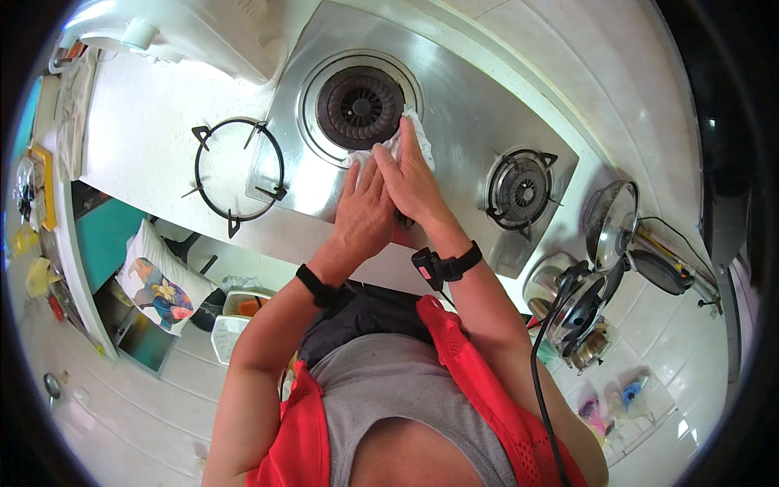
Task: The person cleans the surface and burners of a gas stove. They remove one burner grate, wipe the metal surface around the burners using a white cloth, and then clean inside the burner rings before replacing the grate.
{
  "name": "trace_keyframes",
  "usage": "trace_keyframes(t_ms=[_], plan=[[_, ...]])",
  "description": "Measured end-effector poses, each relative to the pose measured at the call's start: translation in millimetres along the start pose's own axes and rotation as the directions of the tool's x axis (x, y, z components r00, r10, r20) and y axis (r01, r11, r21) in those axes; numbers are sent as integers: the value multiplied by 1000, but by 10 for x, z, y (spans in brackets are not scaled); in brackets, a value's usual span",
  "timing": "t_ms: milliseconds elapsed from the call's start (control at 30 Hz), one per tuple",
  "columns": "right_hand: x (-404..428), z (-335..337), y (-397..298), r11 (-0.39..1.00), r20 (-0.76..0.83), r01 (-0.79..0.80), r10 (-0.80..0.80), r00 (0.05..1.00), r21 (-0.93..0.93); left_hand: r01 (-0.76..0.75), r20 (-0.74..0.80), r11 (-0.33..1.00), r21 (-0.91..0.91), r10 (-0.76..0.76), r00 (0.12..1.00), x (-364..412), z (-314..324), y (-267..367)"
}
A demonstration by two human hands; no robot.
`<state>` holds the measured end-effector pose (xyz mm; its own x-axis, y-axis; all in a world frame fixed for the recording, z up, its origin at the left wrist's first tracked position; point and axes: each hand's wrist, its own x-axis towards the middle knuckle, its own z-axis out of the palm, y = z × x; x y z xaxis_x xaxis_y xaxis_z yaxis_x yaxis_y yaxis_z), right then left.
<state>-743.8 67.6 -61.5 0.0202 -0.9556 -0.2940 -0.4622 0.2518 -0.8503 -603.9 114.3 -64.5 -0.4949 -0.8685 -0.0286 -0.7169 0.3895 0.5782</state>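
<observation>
A white cloth (420,141) lies on the stainless steel gas stove (462,109), against the lower right side of the large round burner (361,107). My right hand (408,173) presses on the cloth with its fingers extended. Beside it, my left hand (365,204) reaches the cloth's lower left part with its fingertips; the hands touch or overlap. The fingers hide much of the cloth. Left of the burner, a black pan support ring (196,164) rests partly on the white countertop (140,128) and partly on the stove's edge.
The small burner (525,190) at the right has its pan support on. Pots and glass lids (611,225) stand beyond the stove's right end. A white appliance (207,30) stands at the upper left. A printed cushion (161,286) and a white plastic basket (228,335) are below the counter.
</observation>
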Motion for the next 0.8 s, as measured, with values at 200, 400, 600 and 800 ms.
trace_keyframes(t_ms=[200, 400, 600, 800], plan=[[78, -21, 158, 999, -24, 37, -37, 999, 11, -66, -36, 987, -148, 62, 997, 161, 49, -29], [278, -318, 173, 999, 172, -36, 41, 984, -30, -69, -69, 987, -148, 59, 996, 321, 243, 7], [689, -503, 62, 968, 184, 138, -100, 978, -207, -43, -134, 969, -245, 10, 991, 497, 247, 80], [630, -582, 83, 974, 232, 97, -48, 972, -204, 5, -160, 971, -240, -45, 986, 535, 297, 232]])
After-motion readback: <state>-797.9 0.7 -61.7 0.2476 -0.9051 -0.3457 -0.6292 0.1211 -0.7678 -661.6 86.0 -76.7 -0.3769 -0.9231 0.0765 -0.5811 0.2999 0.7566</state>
